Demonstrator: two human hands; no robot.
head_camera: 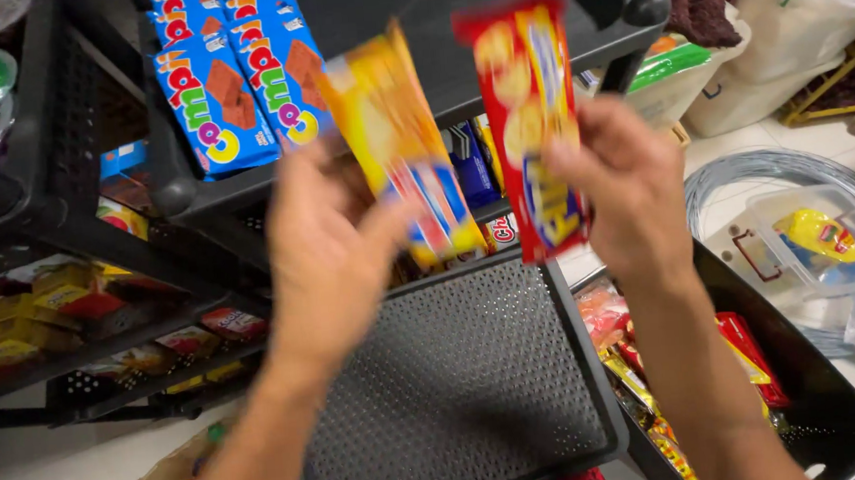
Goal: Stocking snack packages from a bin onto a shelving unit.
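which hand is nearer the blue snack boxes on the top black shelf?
Left. The left hand is just below-right of the blue snack boxes; the right hand is farther right, holding a red packet.

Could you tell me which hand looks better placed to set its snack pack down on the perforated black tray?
Probably the left hand: its yellow pack hangs lower, right above the perforated black tray. The right hand holds its red pack higher, near the tray's right edge.

A small shop: black plastic racks (575, 54) stocked with rows of blue biscuit packs (222, 104) and assorted packaged snacks (61, 306).
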